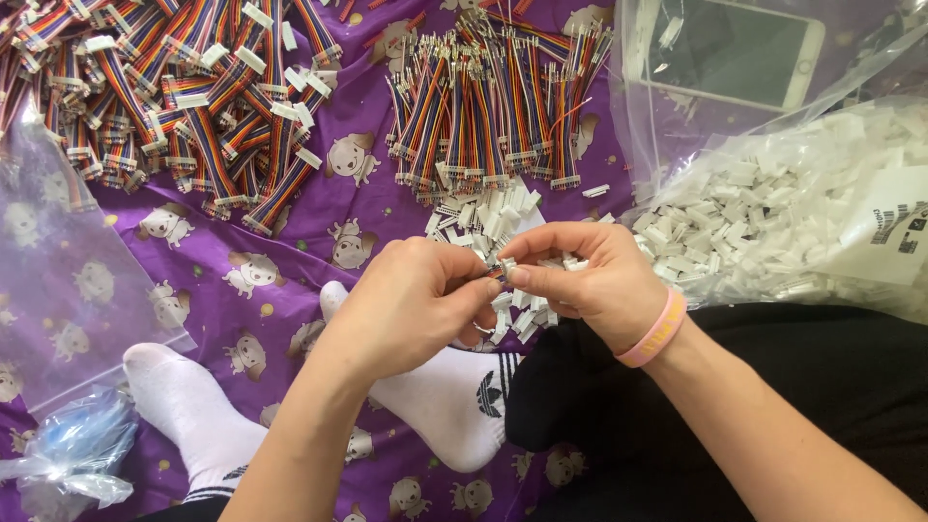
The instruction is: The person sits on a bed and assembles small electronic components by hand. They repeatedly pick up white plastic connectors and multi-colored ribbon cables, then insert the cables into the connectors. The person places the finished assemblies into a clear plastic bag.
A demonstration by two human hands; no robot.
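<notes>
Both hands' fingers (522, 277) pinch a small connector (506, 264); loose connectors (483, 217) lie just beyond, cables (493, 106) farther, bag (773, 222) to their right.

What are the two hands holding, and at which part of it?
Both hands pinch one small rainbow ribbon cable with a white connector: left hand and right hand meet at its connector end, fingertips covering most of it.

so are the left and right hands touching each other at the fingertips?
Touching. The head view shows the left hand and right hand meeting fingertip to fingertip around a small white connector, no gap visible between them.
</notes>
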